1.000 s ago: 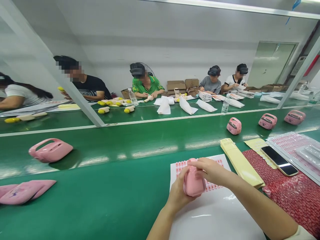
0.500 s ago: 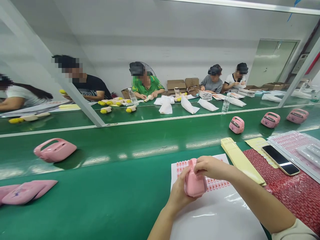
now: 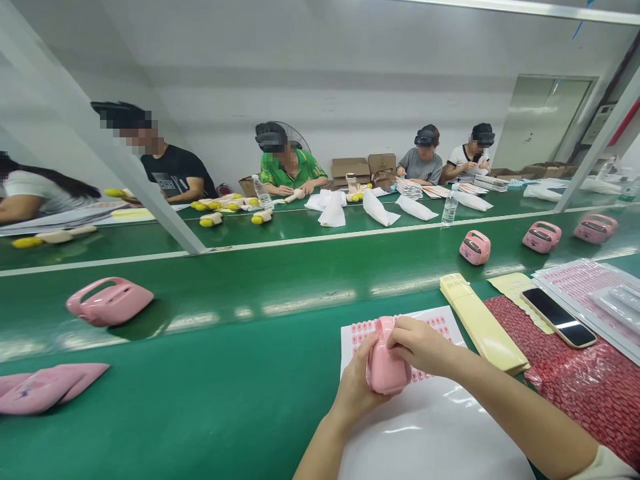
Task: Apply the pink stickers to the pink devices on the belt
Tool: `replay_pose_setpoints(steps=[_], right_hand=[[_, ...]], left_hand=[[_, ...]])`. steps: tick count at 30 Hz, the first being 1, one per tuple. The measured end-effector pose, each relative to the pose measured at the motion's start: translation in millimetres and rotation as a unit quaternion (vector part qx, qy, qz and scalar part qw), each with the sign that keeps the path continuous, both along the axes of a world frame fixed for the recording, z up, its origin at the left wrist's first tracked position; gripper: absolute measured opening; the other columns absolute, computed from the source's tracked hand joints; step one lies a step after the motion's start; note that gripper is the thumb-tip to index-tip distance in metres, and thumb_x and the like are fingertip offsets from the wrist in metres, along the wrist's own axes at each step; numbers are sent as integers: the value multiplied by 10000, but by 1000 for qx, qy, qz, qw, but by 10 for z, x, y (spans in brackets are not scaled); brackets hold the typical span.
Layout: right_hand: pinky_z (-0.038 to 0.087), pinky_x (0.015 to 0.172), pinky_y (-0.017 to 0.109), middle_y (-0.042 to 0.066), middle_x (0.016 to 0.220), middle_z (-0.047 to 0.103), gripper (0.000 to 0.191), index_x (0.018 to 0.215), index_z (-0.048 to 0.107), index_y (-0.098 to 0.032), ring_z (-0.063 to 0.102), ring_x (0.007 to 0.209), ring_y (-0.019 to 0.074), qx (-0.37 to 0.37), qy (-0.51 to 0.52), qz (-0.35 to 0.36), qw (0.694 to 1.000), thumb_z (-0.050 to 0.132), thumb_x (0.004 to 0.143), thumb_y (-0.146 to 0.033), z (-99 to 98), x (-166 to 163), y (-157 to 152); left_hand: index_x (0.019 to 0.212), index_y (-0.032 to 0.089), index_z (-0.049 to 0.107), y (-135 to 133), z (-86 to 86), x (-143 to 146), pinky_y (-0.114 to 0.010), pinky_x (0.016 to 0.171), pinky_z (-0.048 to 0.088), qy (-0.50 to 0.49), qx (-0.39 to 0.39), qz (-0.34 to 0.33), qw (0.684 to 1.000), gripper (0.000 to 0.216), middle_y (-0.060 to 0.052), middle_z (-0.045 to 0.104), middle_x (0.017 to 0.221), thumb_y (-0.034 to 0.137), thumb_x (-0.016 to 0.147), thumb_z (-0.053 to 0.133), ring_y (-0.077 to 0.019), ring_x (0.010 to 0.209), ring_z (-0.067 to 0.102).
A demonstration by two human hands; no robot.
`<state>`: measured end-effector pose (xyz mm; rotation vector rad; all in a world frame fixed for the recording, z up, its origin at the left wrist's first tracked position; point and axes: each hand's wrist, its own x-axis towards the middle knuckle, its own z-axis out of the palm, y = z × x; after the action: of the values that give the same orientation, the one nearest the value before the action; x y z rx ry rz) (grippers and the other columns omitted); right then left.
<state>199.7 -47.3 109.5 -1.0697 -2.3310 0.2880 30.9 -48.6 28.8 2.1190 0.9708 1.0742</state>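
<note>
My left hand (image 3: 359, 381) is wrapped around a pink plastic case with a carry handle (image 3: 387, 371), which looks like a small toy radio or speaker, and tilts it over the table. Against the case's upper side, just below the handle, press the curled fingers of my right hand (image 3: 419, 345). Whatever those fingertips pinch, if anything, is hidden. Beneath both hands lies a white sheet (image 3: 420, 433) with rows of small pink oval stickers (image 3: 440, 325) near its far edge, partly covered by the case and my right hand.
Another pink handled case (image 3: 113, 301) stands left on the green belt; several more (image 3: 475, 248) are at right. A pink pointed piece (image 3: 50, 389) lies near left. To my right are yellow strips (image 3: 483, 323), a phone (image 3: 559, 317) and red bubble wrap (image 3: 600, 393). Co-workers (image 3: 295, 170) sit opposite.
Both hands stay on the pink case, with only a slight shift of my right fingers against it. The whole view has moved a little.
</note>
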Motion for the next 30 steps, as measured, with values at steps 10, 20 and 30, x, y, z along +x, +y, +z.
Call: replay_pose_setpoints(steps=[10, 20, 30], right_hand=[[386, 930, 427, 112, 1171, 405, 598, 1224, 356, -218, 408, 1117, 232, -79, 148, -36, 985, 617, 685, -209, -142, 9, -74], [283, 1006, 418, 131, 1199, 430, 312, 1113, 424, -182, 366, 1183, 206, -118, 301, -54, 945, 392, 804, -217, -341, -231, -68], [399, 581, 238, -4, 719, 549, 277, 765, 533, -168, 508, 660, 116, -408, 313, -51, 856, 503, 755, -443, -369, 93, 264]], left_hand=[[1274, 290, 211, 5, -34, -21, -433, 820, 463, -17, -13, -4, 1000, 874, -118, 407, 1313, 242, 561, 714, -292, 1090, 497], [1275, 285, 208, 19, -96, -24, -424, 868, 438, -24, 65, -3, 998, 836, -129, 404, 1302, 267, 602, 703, -293, 1147, 450], [1326, 280, 144, -40, -80, -51, -467, 902, 410, -143, -55, -25, 988, 987, -157, 339, 1344, 556, 544, 679, -346, 1177, 411]])
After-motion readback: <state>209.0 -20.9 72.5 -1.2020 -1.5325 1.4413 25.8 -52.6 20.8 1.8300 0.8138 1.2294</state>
